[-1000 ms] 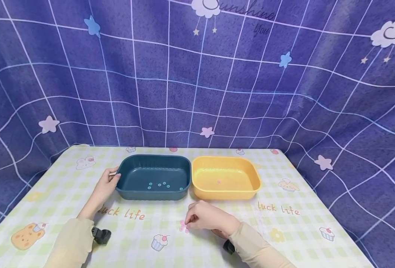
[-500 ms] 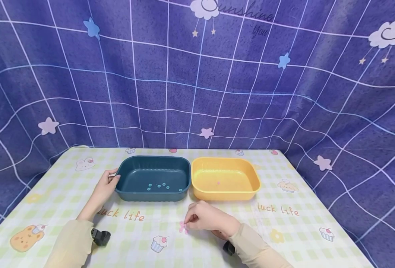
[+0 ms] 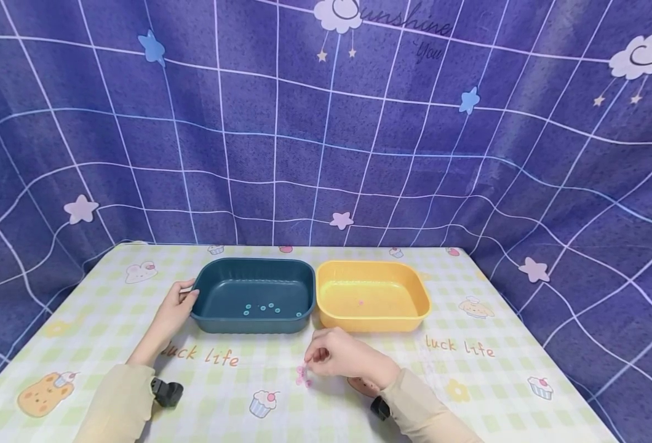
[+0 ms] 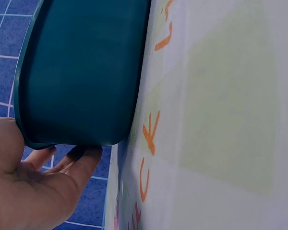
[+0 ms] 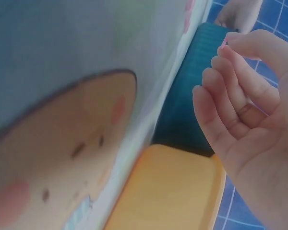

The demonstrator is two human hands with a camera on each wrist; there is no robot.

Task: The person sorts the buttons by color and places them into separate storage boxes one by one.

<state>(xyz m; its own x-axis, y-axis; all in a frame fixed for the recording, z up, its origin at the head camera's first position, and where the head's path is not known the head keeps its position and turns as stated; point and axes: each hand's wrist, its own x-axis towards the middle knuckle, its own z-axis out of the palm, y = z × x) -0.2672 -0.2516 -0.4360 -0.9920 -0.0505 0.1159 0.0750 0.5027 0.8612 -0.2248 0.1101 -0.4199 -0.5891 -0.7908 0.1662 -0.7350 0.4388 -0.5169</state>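
Observation:
At the left end of a dark teal bin (image 3: 254, 325), my left hand (image 3: 173, 307) holds the edge. In the left wrist view its thumb is at the rim and its fingertips (image 4: 92, 155) meet the outer end wall. My right hand (image 3: 348, 357) is just in front of the bins, over a small cluster of pink buttons (image 3: 301, 376). Between its thumb and index finger it pinches one thin pink button (image 5: 224, 41), seen edge-on in the right wrist view. Several teal buttons (image 3: 262, 308) lie on the teal bin's floor. One pink button (image 3: 361, 302) lies in the yellow bin (image 3: 373, 323).
Both bins stand side by side, ends touching, towards the back of a table with a checked cloth (image 3: 204, 406). A blue gridded curtain (image 3: 282, 154) hangs behind and at the sides. Black wrist cameras (image 3: 166, 392) are worn on both forearms.
The right hand has risen slightly from the pink cluster with a button between its fingertips, leaving more of the cluster visible. The left hand stays at the teal bin.

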